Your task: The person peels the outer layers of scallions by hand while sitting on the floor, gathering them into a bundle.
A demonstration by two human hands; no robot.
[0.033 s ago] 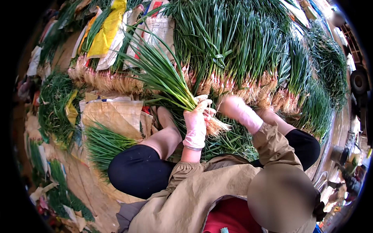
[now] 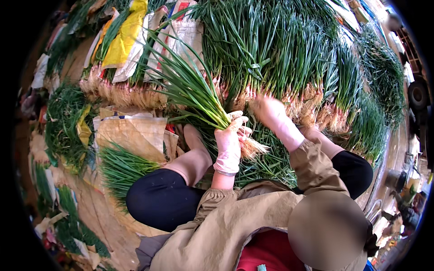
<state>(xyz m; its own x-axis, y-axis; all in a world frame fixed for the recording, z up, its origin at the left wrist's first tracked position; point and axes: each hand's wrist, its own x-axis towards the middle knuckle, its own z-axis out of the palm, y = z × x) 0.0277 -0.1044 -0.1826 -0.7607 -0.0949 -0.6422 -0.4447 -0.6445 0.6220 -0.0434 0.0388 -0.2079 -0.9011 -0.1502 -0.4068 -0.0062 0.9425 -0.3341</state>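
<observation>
My left hand (image 2: pixel 229 135), in a pale glove, is closed round a bunch of green garlic (image 2: pixel 199 97). The long green leaves fan out to the far left, while the pale roots (image 2: pixel 253 148) poke out at the hand's right side. My right hand (image 2: pixel 270 113) is at the near edge of a wide row of green garlic (image 2: pixel 266 49), close to its root ends. Motion smears its fingers, so whether they grip a stalk cannot be made out. Loose green leaves (image 2: pixel 262 169) lie between my legs, below both hands.
Woven sacks (image 2: pixel 131 133) and a yellow sack (image 2: pixel 126 38) lie on the left, among more green garlic. A smaller bundle (image 2: pixel 124 169) rests beside my left knee. Heaped leaves (image 2: pixel 65 126) sit farther left. Assorted objects stand along the right edge.
My right hand has moved slightly away from me and to the left, toward the row's root ends. The left hand and its bunch stay almost in place.
</observation>
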